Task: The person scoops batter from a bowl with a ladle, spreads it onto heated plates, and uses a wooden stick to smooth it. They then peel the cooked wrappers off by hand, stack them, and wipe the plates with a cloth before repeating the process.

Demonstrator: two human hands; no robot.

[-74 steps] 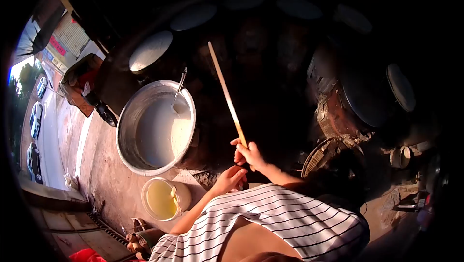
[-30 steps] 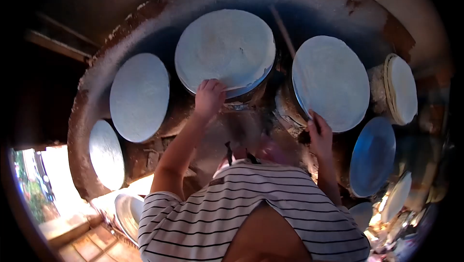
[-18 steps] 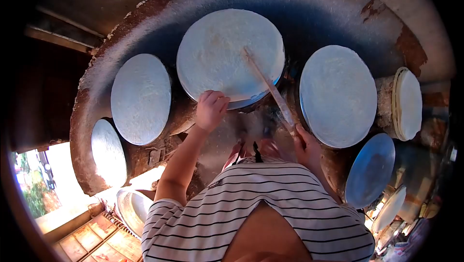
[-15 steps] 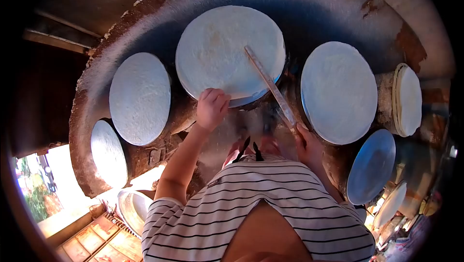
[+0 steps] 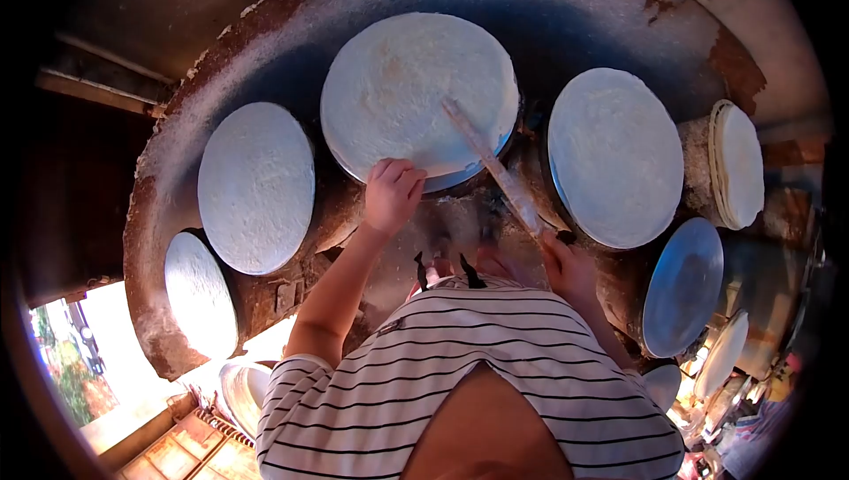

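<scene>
Left hand (image 5: 392,195) pinching near edge of large round white sheet (image 5: 419,95), apparently steadying it. Right hand (image 5: 567,261) clenched on long flat wooden stick (image 5: 492,166), tip lying across sheet, seemingly for lifting.

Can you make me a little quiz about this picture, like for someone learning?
1. Which hand holds the stick?
2. True or false: the left hand touches the edge of the middle disc.
3. The stick's far end lies over: A) the middle disc, B) the stack, C) the left disc.

Key
1. The right hand.
2. True.
3. A.
</scene>
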